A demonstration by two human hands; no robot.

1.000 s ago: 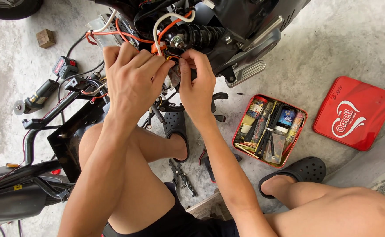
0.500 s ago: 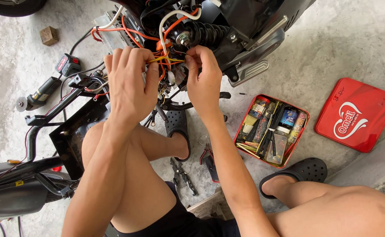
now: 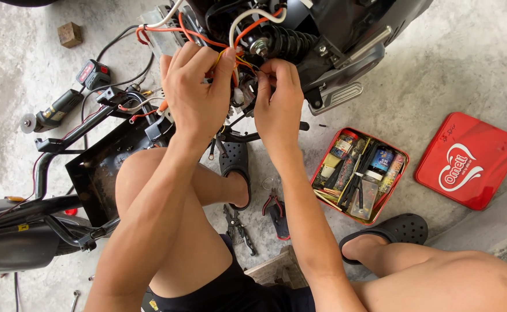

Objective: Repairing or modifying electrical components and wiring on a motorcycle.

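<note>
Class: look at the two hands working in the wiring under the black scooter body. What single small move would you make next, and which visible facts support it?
Probably the right hand should ease the thin yellow wire free of the tangle of orange and white wires while the left hand steadies the bundle. Both hands are already pinching wires beside the black coil spring, and the wires cross closely, so a small, slow pull seems safest.

A red tin lid with a white logo lies on the floor beside an open red tin of small colourful packages.
</note>
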